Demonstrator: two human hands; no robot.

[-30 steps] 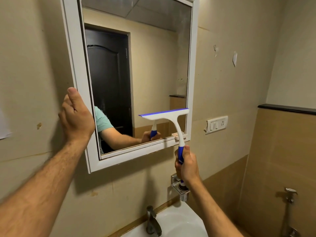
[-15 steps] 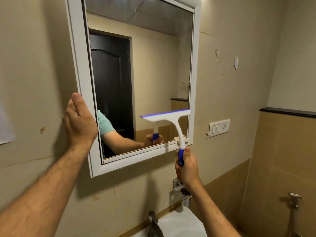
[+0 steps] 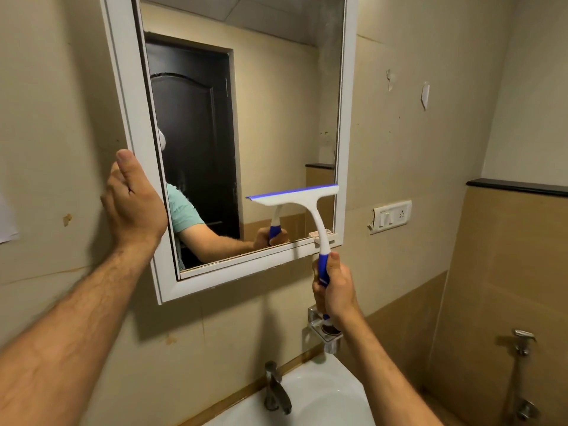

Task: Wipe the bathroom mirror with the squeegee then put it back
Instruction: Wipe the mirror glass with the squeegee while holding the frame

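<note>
Squeegee (image 3: pixel 302 204): white head with blue blade edge, set against the lower right part of the mirror (image 3: pixel 276 118) glass, blade near level, its right end by the white frame (image 3: pixel 135 118). Right hand (image 3: pixel 335 290) wraps closed round the blue handle below the frame's bottom edge. Left hand (image 3: pixel 132 204) lies flat, fingers together, on the frame's left side. A small clip on the frame's bottom right corner sits just behind the squeegee neck. Below the right hand, a chrome wall holder (image 3: pixel 325 332) with something dark inside; contents unclear. Tap (image 3: pixel 276 392) and white basin (image 3: pixel 322 401) beneath. Switch plate (image 3: pixel 390 216) on the wall right of the mirror; spray fitting (image 3: pixel 522 342) far right. Since half a second ago the blade holds the same spot on the glass.
</note>
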